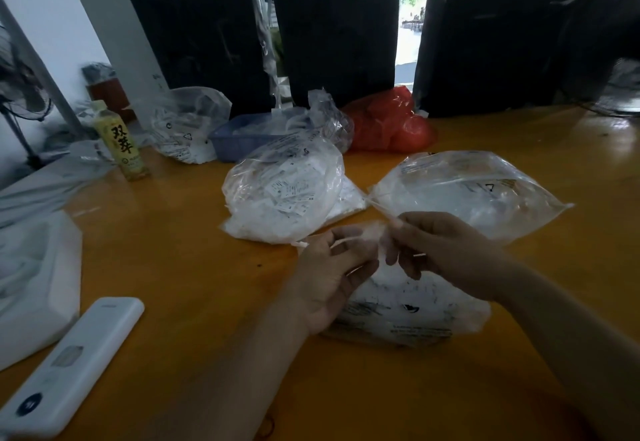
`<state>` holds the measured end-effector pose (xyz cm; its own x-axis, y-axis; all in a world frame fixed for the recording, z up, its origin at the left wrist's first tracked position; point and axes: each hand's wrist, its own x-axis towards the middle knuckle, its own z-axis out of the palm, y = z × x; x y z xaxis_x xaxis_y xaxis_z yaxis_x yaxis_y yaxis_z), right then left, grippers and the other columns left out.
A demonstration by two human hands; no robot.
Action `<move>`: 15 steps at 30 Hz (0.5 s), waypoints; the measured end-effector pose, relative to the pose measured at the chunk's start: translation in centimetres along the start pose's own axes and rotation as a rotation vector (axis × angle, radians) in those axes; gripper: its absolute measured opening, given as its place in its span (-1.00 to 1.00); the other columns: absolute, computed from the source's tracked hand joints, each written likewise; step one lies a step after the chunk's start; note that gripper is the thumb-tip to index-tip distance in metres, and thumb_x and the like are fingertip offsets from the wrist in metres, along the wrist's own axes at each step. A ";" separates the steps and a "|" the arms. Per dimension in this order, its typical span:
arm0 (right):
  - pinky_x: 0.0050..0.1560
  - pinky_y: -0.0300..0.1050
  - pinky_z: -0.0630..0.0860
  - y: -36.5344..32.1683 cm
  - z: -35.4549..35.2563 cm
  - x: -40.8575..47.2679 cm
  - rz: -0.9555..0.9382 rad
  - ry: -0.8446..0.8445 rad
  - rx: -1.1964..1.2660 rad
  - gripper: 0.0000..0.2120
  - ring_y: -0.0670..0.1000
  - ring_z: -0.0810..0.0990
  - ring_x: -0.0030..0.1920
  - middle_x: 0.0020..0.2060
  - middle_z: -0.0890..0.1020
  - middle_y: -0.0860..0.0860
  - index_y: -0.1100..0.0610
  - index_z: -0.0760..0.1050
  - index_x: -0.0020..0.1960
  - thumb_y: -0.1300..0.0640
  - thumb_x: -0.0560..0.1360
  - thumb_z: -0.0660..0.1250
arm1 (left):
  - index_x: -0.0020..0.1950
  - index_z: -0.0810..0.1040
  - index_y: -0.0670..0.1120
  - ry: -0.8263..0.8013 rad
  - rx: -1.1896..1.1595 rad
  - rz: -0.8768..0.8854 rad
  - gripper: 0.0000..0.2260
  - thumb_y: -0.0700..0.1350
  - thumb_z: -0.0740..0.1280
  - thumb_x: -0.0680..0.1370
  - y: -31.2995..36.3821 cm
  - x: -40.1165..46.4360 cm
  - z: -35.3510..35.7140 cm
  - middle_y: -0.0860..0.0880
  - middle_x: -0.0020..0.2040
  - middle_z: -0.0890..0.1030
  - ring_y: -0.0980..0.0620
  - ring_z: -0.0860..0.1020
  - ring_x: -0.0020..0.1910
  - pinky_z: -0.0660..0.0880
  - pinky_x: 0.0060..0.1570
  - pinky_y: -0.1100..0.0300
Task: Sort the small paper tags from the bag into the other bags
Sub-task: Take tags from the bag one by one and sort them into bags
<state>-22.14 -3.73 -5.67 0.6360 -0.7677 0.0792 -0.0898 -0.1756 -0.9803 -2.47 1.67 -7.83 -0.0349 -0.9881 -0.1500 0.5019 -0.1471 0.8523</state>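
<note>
A glossy orange counter (180,250), smooth enough to throw back window light at its far right, carries several bags of thin, clear, crinkled plastic film. The fullest clear bag (282,194) shows small white paper tags (291,191) with black print through its shiny skin; a flatter clear bag (467,191) beside it catches soft highlights. A printed clear bag (415,316) lies wrinkled nearest the viewer. Behind, a red bag (391,125) of glossy film sits next to a blue plastic basket (228,142). A yellow bottle (121,142) wears a printed label. A white remote (72,364) looks smooth, matt plastic. Dark bundles (339,31) behind appear wrapped in slightly shiny film.
</note>
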 end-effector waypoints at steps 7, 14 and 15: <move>-0.30 -0.25 0.55 0.2 0.4 0.3 -0.079 0.226 -0.414 -0.75 -0.07 0.62 -0.35 -0.28 0.70 -0.07 0.01 0.60 -0.16 -0.05 0.63 0.30 | -0.01 0.75 -0.10 0.013 0.074 -0.010 -0.79 -0.10 0.57 0.38 -0.1 0.0 -0.2 -0.10 -0.07 0.71 0.05 0.71 -0.11 0.63 -0.17 0.22; -0.28 -0.36 0.42 0.7 0.1 0.5 -0.060 0.268 -0.869 -0.74 -0.22 0.58 -0.26 -0.23 0.62 -0.19 -0.05 0.58 -0.04 -0.19 0.59 0.25 | 0.02 0.61 -0.24 0.125 -0.030 0.012 -0.84 -0.32 0.47 0.46 0.1 -0.1 -0.2 -0.23 -0.01 0.75 -0.07 0.76 -0.09 0.61 -0.32 0.33; -0.23 -0.37 0.40 0.8 -0.1 0.5 -0.034 0.182 -0.967 -0.75 -0.22 0.55 -0.22 -0.14 0.59 -0.22 -0.09 0.59 0.06 -0.23 0.56 0.29 | 0.02 0.60 -0.26 0.129 -0.080 0.011 -0.87 -0.38 0.44 0.50 0.2 0.0 -0.3 -0.25 -0.01 0.75 -0.09 0.76 -0.09 0.63 -0.30 0.33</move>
<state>-21.94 -4.32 -6.40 0.5292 -0.8219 0.2108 -0.7138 -0.5656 -0.4132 -2.12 1.68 -7.79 0.0798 -0.9748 -0.2083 0.5692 -0.1270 0.8123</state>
